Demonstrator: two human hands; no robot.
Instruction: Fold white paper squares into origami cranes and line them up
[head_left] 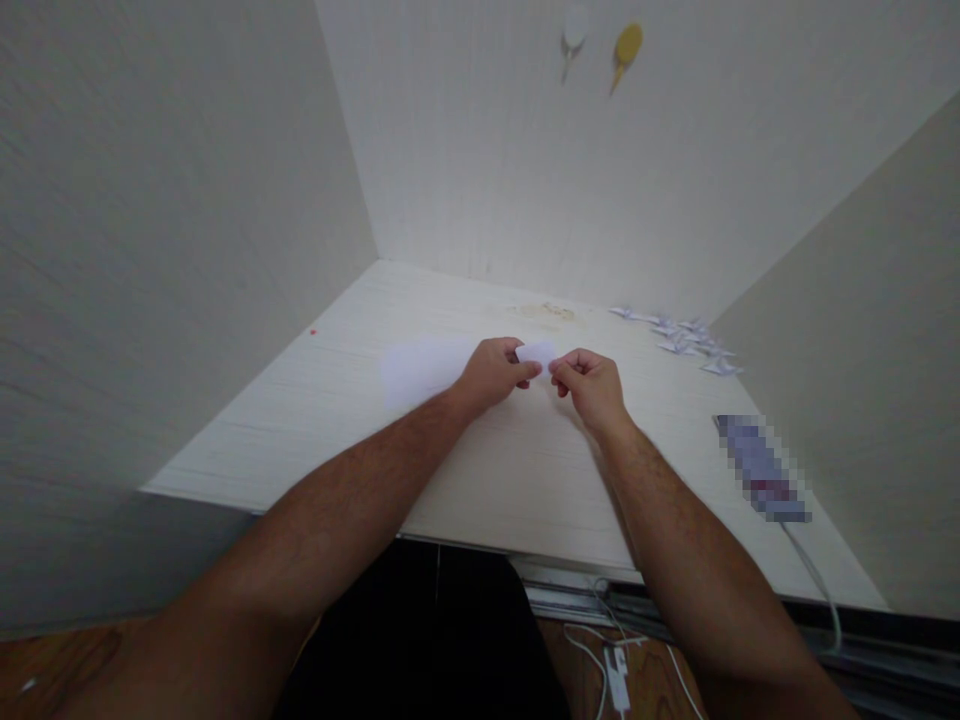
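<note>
Both my hands meet over the middle of a pale wooden desk (315, 420). My left hand (495, 372) and my right hand (589, 385) each pinch one end of a small white piece of paper (537, 352), held just above the desk surface. The fingers of both hands are curled closed around the paper's edges. A larger white sheet (420, 368) lies flat on the desk just left of my left hand.
Several small folded white paper pieces (686, 338) lie at the back right by the wall. A blurred-out flat object (761, 468) with a white cable sits at the right. Walls close in on three sides. A charger and cables (616, 675) lie on the floor.
</note>
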